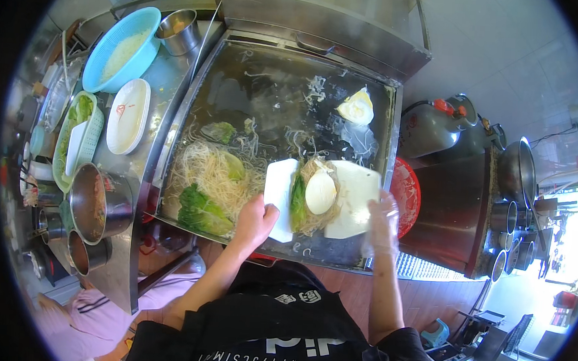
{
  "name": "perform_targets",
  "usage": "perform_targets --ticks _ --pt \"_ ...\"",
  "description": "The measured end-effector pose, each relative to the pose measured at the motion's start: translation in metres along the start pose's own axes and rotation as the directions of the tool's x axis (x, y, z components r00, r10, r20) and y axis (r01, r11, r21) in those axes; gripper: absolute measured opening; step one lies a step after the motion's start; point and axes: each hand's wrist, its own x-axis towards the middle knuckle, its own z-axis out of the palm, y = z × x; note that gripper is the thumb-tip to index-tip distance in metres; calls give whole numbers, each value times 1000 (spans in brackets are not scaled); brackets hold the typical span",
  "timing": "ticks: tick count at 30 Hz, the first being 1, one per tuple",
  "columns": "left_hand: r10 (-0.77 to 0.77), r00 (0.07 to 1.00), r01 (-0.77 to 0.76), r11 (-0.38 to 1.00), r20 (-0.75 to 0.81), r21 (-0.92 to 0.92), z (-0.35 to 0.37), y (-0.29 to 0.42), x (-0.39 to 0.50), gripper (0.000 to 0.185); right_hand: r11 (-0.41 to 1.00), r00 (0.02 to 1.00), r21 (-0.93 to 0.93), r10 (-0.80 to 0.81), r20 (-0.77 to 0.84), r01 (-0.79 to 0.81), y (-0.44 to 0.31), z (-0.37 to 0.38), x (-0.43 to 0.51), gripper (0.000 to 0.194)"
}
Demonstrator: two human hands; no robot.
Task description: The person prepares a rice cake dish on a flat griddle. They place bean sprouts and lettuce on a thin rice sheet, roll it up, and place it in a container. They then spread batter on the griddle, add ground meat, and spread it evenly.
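Observation:
My bare left hand (256,219) grips a white flat scraper board (279,194). In a clear plastic glove, my right hand (384,222) holds a second, wider white board (354,198). Between the two boards lies a portion of thin noodles (311,226), topped by a fried egg (320,192), with a green lettuce leaf (297,203) along its left side. All this is at the front of a flat griddle (269,96). Left of my left hand is a larger heap of noodles (206,169) with lettuce (201,210). Another egg (357,108) lies at the griddle's back right.
A steel side table (169,76) on the left carries a blue basket (94,62), white oval dishes (128,115), a green basket of lettuce (88,135) and steel pots (121,206). A red bucket (406,196) and gas cylinders (431,126) stand right. A person in pink (110,308) is at lower left.

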Motion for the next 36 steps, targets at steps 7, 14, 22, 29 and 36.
perform_targets --ticks 7,14,22,29,36 --pt "-247 954 296 872 172 -389 -10 -20 9 19 941 993 336 4 116 -43 18 57 -15 38" --pt "-276 961 245 852 1 -462 -109 -16 27 20 894 969 447 -78 235 -36 -41 143 -9 37" --pt "-210 954 146 948 -212 -281 -306 -9 81 31 821 894 564 -182 410 -92 -115 337 -4 34" --pt "-284 921 276 959 -266 -68 -403 -57 127 26 831 901 542 -130 414 -129 -108 487 -5 31" --pt "-303 908 366 909 -288 198 -410 -78 153 31 903 852 278 -410 325 329 -116 527 -6 34"
